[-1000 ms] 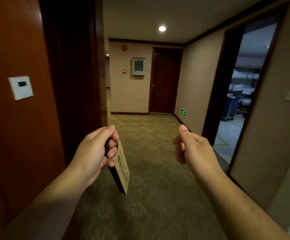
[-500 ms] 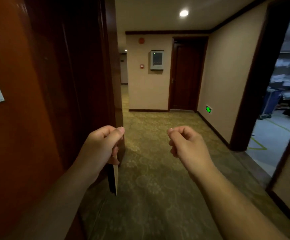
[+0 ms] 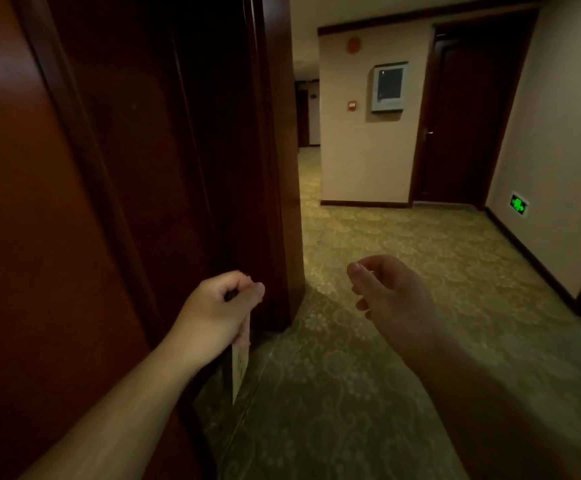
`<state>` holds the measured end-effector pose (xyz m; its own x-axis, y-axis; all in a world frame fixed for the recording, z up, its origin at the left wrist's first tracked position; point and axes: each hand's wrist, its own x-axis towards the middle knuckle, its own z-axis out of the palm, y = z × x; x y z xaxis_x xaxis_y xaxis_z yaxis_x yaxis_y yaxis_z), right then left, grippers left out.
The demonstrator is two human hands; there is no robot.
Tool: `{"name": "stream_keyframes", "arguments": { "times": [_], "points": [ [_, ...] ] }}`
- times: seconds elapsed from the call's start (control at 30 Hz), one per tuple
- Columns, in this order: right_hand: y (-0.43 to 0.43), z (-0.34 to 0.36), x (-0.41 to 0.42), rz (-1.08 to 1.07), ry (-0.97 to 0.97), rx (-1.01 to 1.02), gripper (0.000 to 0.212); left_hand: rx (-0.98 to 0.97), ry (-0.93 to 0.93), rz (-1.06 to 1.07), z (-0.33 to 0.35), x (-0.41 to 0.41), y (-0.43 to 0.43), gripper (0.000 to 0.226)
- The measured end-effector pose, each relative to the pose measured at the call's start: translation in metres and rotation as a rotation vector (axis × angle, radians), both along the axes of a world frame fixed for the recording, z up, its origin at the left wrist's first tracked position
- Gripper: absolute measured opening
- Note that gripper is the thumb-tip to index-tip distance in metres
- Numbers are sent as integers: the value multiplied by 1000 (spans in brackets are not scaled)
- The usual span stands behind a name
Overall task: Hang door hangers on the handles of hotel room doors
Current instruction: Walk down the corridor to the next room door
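Head view shows 1 hanger (image 3: pixel 239 372) dangling edge-on, pinched at its top by the left hand (image 3: pixel 218 306) near the left door frame (image 3: pixel 271 168), likely light, stiff card best held there, while the right hand (image 3: pixel 386 289) hovers loosely curled, empty.

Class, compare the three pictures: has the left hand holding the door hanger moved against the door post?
Yes. The left hand has shifted left across the door post, toward the recess, carrying the door hanger.
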<state>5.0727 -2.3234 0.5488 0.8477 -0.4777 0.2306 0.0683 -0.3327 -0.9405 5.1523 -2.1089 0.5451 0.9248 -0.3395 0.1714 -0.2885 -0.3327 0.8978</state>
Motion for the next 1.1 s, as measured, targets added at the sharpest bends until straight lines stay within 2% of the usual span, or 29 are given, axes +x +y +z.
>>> {"name": "stream_keyframes", "arguments": {
  "times": [0.17, 0.4, 0.53, 0.7, 0.8, 1.1],
  "points": [
    [-30, -16, 40, 14, 11, 91, 26, 27, -82, 125, -14, 41, -38, 29],
    [-65, -5, 132, -6, -40, 59, 28, 44, -221, 174, -6, 129, -75, 36],
    [-78, 9, 208, -20, -37, -5, 31, 6, -274, 167, 6, 199, -92, 31],
    [-90, 16, 294, -44, -73, -39, 33, -16, -291, 181, 18, 284, -105, 32],
    [-94, 18, 343, -3, -82, 20, 31, -77, -296, 187, 19, 330, -107, 36],
    [-100, -2, 507, 184, -75, 92, 35, -204, -127, 319, 1, 456, -106, 38]
  ]
}}
